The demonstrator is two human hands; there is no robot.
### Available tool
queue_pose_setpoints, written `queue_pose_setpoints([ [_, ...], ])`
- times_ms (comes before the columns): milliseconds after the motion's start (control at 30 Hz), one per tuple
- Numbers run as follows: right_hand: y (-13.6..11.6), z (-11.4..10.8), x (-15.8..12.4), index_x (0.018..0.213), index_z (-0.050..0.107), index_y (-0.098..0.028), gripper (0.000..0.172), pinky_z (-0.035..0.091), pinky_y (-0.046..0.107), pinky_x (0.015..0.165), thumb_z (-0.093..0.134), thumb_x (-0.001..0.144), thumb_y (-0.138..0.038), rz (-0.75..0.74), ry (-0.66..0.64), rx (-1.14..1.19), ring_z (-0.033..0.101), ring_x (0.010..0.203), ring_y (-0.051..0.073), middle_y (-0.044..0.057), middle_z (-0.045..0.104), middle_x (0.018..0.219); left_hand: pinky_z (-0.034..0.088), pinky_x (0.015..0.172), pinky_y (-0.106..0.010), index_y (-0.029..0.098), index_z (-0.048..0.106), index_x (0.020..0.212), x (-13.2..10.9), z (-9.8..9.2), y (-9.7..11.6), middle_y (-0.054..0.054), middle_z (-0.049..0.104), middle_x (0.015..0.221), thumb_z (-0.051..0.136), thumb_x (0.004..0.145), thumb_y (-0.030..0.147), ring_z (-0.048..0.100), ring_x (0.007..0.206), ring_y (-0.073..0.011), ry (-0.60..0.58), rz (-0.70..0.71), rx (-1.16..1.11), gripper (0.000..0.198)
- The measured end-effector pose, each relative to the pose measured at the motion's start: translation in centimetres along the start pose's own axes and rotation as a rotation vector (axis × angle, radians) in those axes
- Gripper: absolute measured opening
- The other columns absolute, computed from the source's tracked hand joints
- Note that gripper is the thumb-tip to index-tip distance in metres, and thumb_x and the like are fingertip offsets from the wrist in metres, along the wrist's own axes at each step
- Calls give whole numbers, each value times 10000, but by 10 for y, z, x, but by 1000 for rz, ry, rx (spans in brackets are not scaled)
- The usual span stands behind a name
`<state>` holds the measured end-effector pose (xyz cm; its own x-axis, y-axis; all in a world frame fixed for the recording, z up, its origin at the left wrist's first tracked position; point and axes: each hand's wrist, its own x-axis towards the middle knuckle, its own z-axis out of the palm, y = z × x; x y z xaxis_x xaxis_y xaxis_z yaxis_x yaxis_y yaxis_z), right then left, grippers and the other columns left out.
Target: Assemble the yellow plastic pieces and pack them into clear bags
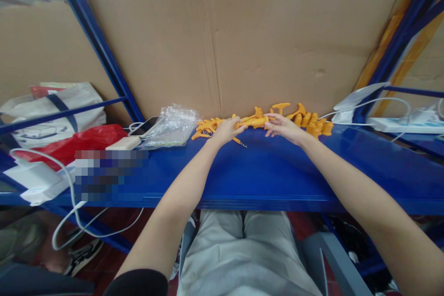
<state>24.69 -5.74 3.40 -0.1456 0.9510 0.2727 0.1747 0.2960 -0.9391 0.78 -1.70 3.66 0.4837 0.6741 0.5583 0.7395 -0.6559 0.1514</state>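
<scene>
Left of center we see a plastic bag [171, 127], then a pile of yellow corkscrews [204, 128]. Mid-frame, our left hand [225, 132] pinches a yellow piece [237, 125]; our right hand [285, 128] curves its fingers (gripping or not, we cannot tell) by yellow parts [258, 121], left of yellow handles [314, 126].

From between the left hand [227, 130] and right hand [286, 128], free shelf [256, 171] opens toward six o'clock, fenced by the left forearm [183, 187] at half past seven and right forearm [347, 189] at four. Orange parts [314, 126] block three and nine; cardboard [277, 41] bars twelve.
</scene>
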Motion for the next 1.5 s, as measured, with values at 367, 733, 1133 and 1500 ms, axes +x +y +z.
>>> queue_pose_setpoints([
  [367, 2, -6, 3, 853, 604, -182, 434, 453, 252, 503, 808, 701, -534, -163, -30, -33, 573, 471, 100, 19, 696, 708, 403, 667, -252, 186, 625, 907, 1, 2, -1, -60, 678, 848, 558, 928, 397, 629, 796, -201, 40, 62, 70, 223],
  [733, -1, 2, 3, 557, 553, -173, 617, 383, 239, 382, 619, 769, -749, -34, -5, -65, 497, 348, 97, 50, 597, 477, 404, 676, -257, 187, 634, 878, -1, -7, 10, -50, 654, 815, 578, 919, 378, 619, 787, -195, 17, 55, 38, 203],
  [1133, 2, 2, 3, 950, 595, -196, 452, 457, 232, 476, 810, 717, -519, -89, -1, -14, 614, 496, 112, 21, 731, 764, 377, 633, -252, 190, 615, 842, 1, -2, 1, -34, 647, 753, 532, 926, 423, 601, 710, -185, 23, 36, -14, 261],
  [1500, -6, 1, -3, 766, 572, -184, 548, 398, 241, 436, 760, 662, -689, -181, -33, -61, 563, 412, 109, 16, 667, 597, 383, 645, -248, 188, 614, 852, 1, -5, 5, -45, 657, 786, 540, 934, 400, 608, 734, -183, 29, 70, 22, 239],
])
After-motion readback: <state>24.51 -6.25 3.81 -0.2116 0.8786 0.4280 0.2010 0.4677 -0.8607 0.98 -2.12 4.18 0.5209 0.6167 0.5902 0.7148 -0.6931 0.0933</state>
